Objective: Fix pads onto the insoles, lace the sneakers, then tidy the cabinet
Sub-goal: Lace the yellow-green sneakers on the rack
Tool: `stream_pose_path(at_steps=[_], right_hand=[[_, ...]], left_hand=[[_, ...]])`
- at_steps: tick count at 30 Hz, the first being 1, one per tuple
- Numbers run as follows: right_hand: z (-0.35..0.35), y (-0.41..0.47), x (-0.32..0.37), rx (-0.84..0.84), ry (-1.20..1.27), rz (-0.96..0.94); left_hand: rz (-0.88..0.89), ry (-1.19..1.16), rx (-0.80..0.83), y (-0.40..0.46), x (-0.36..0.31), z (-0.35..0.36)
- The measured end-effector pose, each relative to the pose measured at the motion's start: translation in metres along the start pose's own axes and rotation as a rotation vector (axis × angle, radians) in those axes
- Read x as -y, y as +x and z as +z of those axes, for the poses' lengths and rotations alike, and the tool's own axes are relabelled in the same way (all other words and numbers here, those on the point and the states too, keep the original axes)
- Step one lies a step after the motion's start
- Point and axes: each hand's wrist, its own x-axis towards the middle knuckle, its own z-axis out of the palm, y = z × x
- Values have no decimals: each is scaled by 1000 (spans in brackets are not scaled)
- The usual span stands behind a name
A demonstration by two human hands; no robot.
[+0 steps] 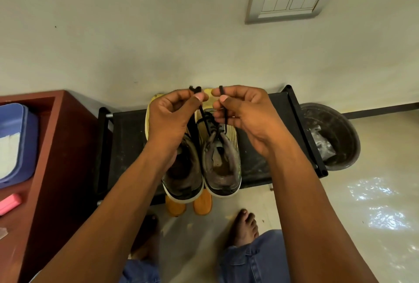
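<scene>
Head view: both hands' fingers point(200, 96) pinch the black lace point(205, 116) ends above the right sneaker point(221, 158).

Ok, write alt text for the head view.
Two hands, left hand and right hand, each pinch an end of a black lace above a pair of sneakers on a black shoe rack, against a pale wall.

Both bare forearms reach forward, raised side by side. Left hand point(169, 117): fingers curled, thumb and forefinger pinching. Right hand point(246, 115): likewise curled and pinching, just beside it.
</scene>
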Motion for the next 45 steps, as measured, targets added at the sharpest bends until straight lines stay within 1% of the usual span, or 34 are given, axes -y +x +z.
stream_pose_path(at_steps=[2,5,9,13,15,17,19,22,24,28,33,36,39,41,43,45], right_hand=[[0,-1,4,27,-27,-62],[3,-1,5,35,-177,-125],[8,-1,1,99,-410,-145],[8,-2,-1,226,-500,-159],[8,-3,-2,271,-493,-170],[9,-4,-1,268,-462,-189],[8,-4,0,222,-423,-189],[3,-1,1,98,-370,-162],[1,-1,2,21,-331,-140],[3,1,1,-85,-247,-63],[0,3,-2,-173,-115,18],[0,3,-3,-182,-73,17],[3,0,-1,-149,-99,-2],[5,-1,0,-114,-138,-20],[5,-1,0,-86,-164,-31],[4,-1,0,-77,-164,-41]], left_hand=[[90,2,15,0,-3,-1],[223,61,4,0,-3,-1],[234,50,3,0,0,0],[236,97,50,0,2,0],[240,98,121,0,1,1],[231,69,197,-1,0,1],[229,60,243,-2,-1,-1],[212,95,284,0,1,-5],[208,157,285,3,3,-7],[273,388,263,1,7,-8],[273,524,149,-1,6,-9],[262,609,139,-1,8,-13],[346,740,167,-3,8,-12],[363,724,227,-2,11,-10],[359,653,295,-1,15,-8],[360,593,330,-2,16,-4]])
